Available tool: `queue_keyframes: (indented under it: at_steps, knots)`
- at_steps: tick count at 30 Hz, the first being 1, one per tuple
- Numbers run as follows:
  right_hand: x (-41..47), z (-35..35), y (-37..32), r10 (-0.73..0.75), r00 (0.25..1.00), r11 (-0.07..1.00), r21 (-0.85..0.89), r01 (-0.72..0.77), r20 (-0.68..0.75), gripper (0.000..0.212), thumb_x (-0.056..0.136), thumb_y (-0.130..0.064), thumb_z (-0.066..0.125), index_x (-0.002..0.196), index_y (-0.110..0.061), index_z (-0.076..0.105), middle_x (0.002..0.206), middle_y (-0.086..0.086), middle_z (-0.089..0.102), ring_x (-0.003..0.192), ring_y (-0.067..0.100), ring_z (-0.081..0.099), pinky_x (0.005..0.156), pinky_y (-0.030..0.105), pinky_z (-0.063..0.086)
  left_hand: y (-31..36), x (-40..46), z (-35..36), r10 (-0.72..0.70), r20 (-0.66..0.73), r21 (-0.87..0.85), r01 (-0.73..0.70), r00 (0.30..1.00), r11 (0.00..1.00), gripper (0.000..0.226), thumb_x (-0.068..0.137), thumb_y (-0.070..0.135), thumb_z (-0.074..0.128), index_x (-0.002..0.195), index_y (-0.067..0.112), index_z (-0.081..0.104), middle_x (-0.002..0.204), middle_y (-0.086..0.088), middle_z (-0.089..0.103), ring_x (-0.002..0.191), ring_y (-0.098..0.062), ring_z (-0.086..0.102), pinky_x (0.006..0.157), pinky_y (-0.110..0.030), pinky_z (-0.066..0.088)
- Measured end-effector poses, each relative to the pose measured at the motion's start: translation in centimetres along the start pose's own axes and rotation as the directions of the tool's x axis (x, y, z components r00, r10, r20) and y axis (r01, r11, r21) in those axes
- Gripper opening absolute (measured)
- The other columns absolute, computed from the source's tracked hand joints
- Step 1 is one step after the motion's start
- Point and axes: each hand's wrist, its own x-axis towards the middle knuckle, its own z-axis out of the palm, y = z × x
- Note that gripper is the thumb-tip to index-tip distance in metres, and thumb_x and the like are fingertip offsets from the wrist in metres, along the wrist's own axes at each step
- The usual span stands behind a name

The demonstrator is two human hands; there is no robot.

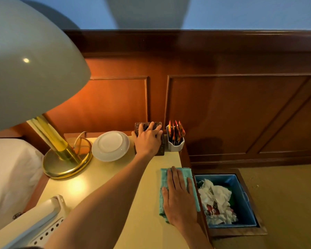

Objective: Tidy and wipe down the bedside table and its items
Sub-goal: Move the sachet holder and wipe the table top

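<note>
The bedside table (101,187), pale yellow w/ a wooden edge, is seen from above against dark wood wall panelling (232,112). A dark patterned box (157,125) at the back of the top, just beside the wall, is held by the left hand (148,139): fingers are spread and curled over its top, thumb on the left side, so the box is gripped from above; most of it is hidden under the hand. Touching or nearly touching the box on its right, a white holder (176,145) w/ red-orange sachets (176,129) standing upright is set at the back right corner. A white saucer (110,146) lies just left of the box, and further left the brass lamp base (66,164) is found under a large pale shade (29,62); the lamp is lit. A folded teal cloth (178,172) lies near the right edge of the top, approx. mid-depth, and is pressed flat by the right hand (180,198), fingers straight and together, nothing gripped. A white phone (43,218) is partly seen at the front left. Beside the table, on the floor at right, a blue bin (241,193) in a wooden frame is filled w/ crumpled white paper (215,200). White bedding (9,177) is seen at far left.
</note>
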Motion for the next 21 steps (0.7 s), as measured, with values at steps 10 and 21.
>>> queue_keyframes:
  at_steps: [10, 21]
  knots:
    - [0.1, 0.3, 0.0, -0.003, 1.0, 1.0, -0.009, 0.003, 0.012, 0.06, 0.099, -0.045, 0.022, 0.154, -0.02, 0.019, 0.161, -0.001, 0.018, 0.148, 0.017, 0.015, 0.114, 0.046, 0.01, 0.1, 1.2, -1.4, -0.011, -0.119, -0.187, -0.012, 0.993, 0.982, 0.036, 0.096, 0.041, 0.051, 0.128, 0.028, 0.06, 0.14, 0.002, 0.053, 0.137, -0.03, 0.037, 0.109, -0.066, 0.025]
    - [0.3, 0.7, 0.3, 0.002, 1.0, 0.998, -0.06, -0.003, -0.006, 0.062, 0.098, -0.046, 0.019, 0.152, -0.017, 0.028, 0.158, 0.003, 0.029, 0.146, 0.021, 0.024, 0.115, 0.048, 0.018, -12.3, -1.1, -6.6, -0.266, 0.062, 0.002, 0.266, 0.962, 0.964, 0.09, 0.065, 0.082, 0.058, 0.136, 0.027, 0.047, 0.137, -0.005, 0.051, 0.123, -0.03, 0.046, 0.095, -0.049, 0.046]
